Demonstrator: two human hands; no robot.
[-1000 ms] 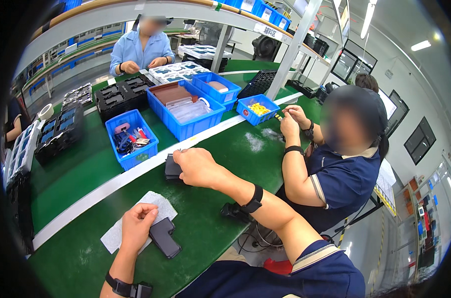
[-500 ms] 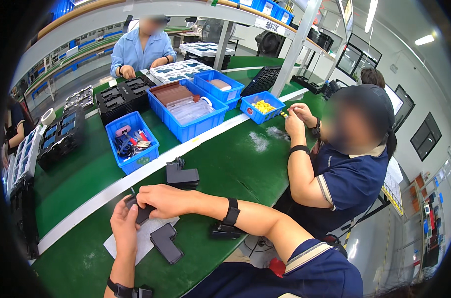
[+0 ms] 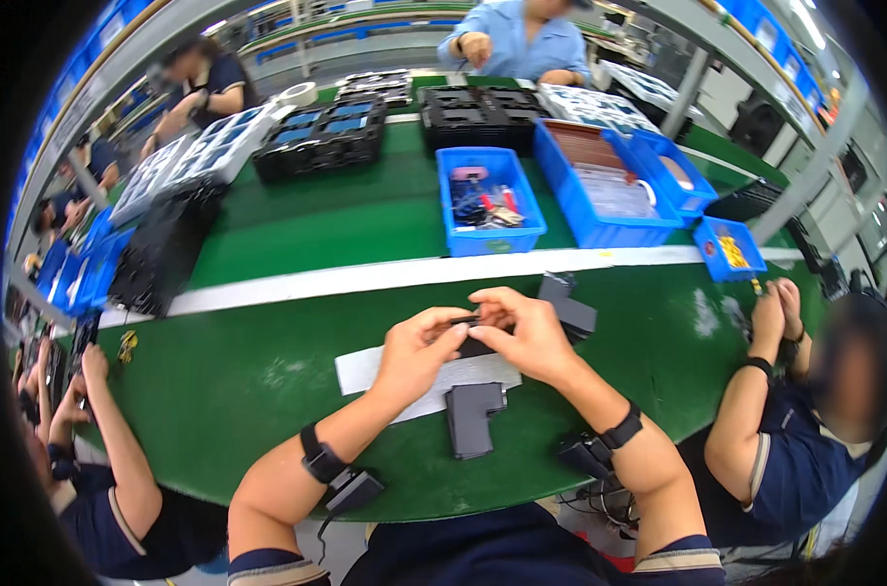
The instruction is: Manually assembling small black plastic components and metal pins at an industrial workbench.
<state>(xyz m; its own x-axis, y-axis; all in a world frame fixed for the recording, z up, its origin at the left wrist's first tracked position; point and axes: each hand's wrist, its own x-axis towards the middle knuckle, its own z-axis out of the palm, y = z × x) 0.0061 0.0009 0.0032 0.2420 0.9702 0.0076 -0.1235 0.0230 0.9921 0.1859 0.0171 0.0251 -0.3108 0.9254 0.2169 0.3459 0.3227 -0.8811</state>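
Observation:
My left hand (image 3: 416, 350) and my right hand (image 3: 523, 334) meet at the middle of the green table, fingers bent. Between their fingertips is a small black part (image 3: 465, 319), seen edge-on and partly covered, so its exact kind does not show. Just below the hands lies a white sheet (image 3: 361, 371) on the tabletop. Nearer to me, touching the sheet's edge, rests a black L-shaped plastic piece (image 3: 473, 422). Beyond my right hand sits a stack of similar black L-shaped pieces (image 3: 572, 316).
A white strip (image 3: 297, 288) crosses the green table. Behind it stand a blue bin of tools (image 3: 492, 239), a larger blue bin (image 3: 609, 232) and black trays (image 3: 316, 146). A small blue bin of yellow pieces (image 3: 726, 249) is right. Co-workers sit on both sides.
The view has swung to the left, bringing more of the left side into sight. Both hands stay together on the black part, which now shows edge-on.

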